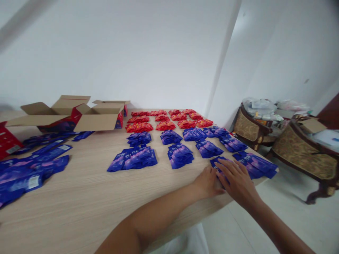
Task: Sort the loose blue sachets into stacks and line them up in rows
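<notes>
Near the table's right front edge, both my hands are on a small pile of blue pouches [217,160]. My left hand [208,183] is curled around the pile's near left side, its thumb pointing right. Over the top of the same pile lies my right hand [238,180], fingers stretched out flat and partly covering the pouches. A fanned pile of blue pouches [256,165] sits just right of my right hand. Further piles of blue pouches [180,155] stand in rows to the left and behind, with rows of red pouches [164,126] beyond them.
Open cardboard boxes [99,118] stand at the back left of the wooden table [106,197]. Loose blue pouches [31,169] are heaped at the left beside a red box [7,141]. Patterned chairs [304,151] loaded with plastic bags stand right of the table; a wall is behind.
</notes>
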The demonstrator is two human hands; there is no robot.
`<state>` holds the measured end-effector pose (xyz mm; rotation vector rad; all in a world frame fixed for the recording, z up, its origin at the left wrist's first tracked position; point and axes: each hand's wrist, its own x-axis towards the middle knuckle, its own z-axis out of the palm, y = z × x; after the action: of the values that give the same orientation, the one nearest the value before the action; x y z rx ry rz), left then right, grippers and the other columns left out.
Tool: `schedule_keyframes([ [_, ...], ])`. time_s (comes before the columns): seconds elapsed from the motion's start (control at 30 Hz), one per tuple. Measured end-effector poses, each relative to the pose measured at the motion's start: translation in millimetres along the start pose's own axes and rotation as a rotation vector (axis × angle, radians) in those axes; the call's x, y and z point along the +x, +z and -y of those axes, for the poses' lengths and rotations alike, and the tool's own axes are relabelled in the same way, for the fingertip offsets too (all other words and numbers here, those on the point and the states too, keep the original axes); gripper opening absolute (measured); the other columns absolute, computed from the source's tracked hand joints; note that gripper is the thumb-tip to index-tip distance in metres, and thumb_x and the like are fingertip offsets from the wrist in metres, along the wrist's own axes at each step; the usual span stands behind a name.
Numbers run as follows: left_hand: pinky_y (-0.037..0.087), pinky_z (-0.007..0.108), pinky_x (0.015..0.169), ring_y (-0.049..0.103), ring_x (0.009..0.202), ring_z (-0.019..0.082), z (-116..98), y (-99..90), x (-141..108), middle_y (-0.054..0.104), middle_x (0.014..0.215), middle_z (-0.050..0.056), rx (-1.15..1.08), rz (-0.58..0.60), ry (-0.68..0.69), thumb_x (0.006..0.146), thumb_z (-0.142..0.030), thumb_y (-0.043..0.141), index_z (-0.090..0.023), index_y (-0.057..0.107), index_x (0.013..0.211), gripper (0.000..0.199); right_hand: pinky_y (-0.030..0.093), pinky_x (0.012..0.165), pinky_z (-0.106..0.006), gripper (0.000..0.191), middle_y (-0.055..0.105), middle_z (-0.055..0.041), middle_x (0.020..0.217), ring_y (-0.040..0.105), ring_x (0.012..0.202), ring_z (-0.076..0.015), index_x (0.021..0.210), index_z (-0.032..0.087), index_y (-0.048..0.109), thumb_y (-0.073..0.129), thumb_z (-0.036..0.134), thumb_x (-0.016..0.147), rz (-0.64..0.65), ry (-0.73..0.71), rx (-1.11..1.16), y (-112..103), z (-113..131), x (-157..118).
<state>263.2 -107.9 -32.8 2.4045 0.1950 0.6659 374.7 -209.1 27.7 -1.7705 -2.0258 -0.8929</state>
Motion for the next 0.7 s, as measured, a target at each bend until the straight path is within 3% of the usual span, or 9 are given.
schedule_keyframes([
  [0.07,0.040,0.048,0.099,0.045,0.115,0.031,-1.3,-15.2,-15.8,0.049,0.121,0.015,0.031,-0.045,0.000,0.067,-0.037,0.073,-0.016,0.048,0.119,0.061,0.029,0.104,-0.044,0.029,0.061,-0.0105,0.120,0.053,0.112,-0.0226,0.117,0.018,0.058,0.045,0.026,0.092,-0.021,-0.015,0.061,2.3,18.3,13.8],
  [0.17,0.042,0.044,0.098,0.047,0.113,0.028,-2.2,-52.7,-49.5,0.048,0.121,0.014,0.097,-0.111,-0.049,0.071,-0.034,0.069,-0.016,0.045,0.122,0.059,0.031,0.103,-0.044,0.032,0.060,-0.0111,0.121,0.052,0.114,-0.0228,0.121,0.018,0.055,0.043,0.024,0.092,-0.011,-0.036,0.133,10.1,49.4,36.8],
  [0.37,0.040,0.038,0.100,0.046,0.113,0.022,10.9,-159.6,-144.2,0.050,0.115,0.009,0.325,-0.297,-0.252,0.080,-0.021,0.056,-0.020,0.046,0.114,0.035,0.037,0.099,-0.044,0.038,0.054,-0.0138,0.128,0.048,0.119,-0.0260,0.126,0.016,0.051,0.042,0.028,0.092,-0.030,-0.074,0.277,39.5,114.0,86.1],
  [0.47,0.041,0.040,0.098,0.048,0.111,0.022,29.0,-221.1,-219.0,0.052,0.113,0.010,0.533,-0.452,-0.393,0.086,-0.025,0.049,-0.019,0.046,0.113,0.028,0.038,0.098,-0.045,0.039,0.053,-0.0151,0.129,0.046,0.120,-0.0271,0.126,0.014,0.050,0.041,0.028,0.092,-0.050,-0.080,0.343,53.8,143.7,106.8],
  [0.57,0.037,0.042,0.100,0.046,0.115,0.025,40.8,-280.9,-314.5,0.052,0.117,0.014,0.829,-0.559,-0.589,0.087,-0.032,0.046,-0.016,0.048,0.114,0.031,0.038,0.098,-0.044,0.040,0.052,-0.0144,0.130,0.045,0.121,-0.0265,0.129,0.015,0.048,0.040,0.028,0.091,-0.051,-0.115,0.407,64.2,169.6,119.9],
  [0.7,0.022,0.059,0.105,0.031,0.130,0.035,32.2,-337.1,-434.4,0.043,0.135,0.017,1.191,-0.628,-1.050,0.086,-0.044,0.043,-0.017,0.046,0.127,0.049,0.038,0.100,-0.043,0.040,0.051,-0.0127,0.131,0.045,0.122,-0.0245,0.129,0.017,0.048,0.040,0.025,0.091,-0.031,-0.162,0.468,75.9,195.9,123.9],
])
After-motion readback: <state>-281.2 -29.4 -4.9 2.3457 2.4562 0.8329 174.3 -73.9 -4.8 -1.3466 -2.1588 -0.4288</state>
